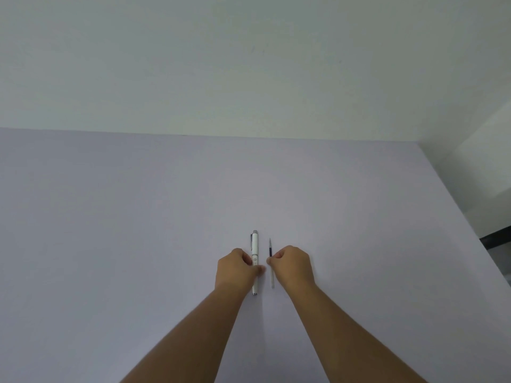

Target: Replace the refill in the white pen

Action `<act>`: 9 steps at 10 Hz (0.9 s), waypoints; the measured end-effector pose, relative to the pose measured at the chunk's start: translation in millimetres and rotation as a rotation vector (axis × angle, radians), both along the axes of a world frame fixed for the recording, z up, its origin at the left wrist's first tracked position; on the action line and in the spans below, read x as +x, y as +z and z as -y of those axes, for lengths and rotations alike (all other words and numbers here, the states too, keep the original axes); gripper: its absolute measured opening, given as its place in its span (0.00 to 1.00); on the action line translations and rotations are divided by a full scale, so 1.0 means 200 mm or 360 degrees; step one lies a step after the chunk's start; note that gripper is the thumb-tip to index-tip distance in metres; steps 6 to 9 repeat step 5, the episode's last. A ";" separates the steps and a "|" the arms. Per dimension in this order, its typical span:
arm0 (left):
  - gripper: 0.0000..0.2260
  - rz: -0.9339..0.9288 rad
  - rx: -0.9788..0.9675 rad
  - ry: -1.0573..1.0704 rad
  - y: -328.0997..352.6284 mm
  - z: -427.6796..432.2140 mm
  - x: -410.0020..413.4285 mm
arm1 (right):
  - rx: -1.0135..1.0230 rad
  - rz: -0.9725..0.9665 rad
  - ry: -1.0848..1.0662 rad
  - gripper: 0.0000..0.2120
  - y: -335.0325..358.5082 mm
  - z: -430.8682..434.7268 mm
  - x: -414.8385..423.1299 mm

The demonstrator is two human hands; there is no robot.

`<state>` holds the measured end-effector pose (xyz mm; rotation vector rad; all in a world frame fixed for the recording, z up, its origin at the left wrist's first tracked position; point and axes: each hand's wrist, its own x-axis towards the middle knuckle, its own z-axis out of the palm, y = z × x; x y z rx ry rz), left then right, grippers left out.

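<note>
The left hand [237, 268] pinches the white pen [255, 261], which lies lengthwise on the table [110, 230]. Just beside it, the right hand [291, 268] pinches the refill [270, 251], parallel to the pen.

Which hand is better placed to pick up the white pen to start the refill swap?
Left. The left hand already rests on the white pen, fingers at its barrel. The right hand is at the loose refill beside it.
</note>
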<state>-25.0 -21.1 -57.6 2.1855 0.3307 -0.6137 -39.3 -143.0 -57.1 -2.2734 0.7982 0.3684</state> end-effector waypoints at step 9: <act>0.12 0.0037 0.0041 0.0048 0.05 -0.02 0.02 | -0.0010 0.0063 -0.0097 0.23 0.01 0.02 0.00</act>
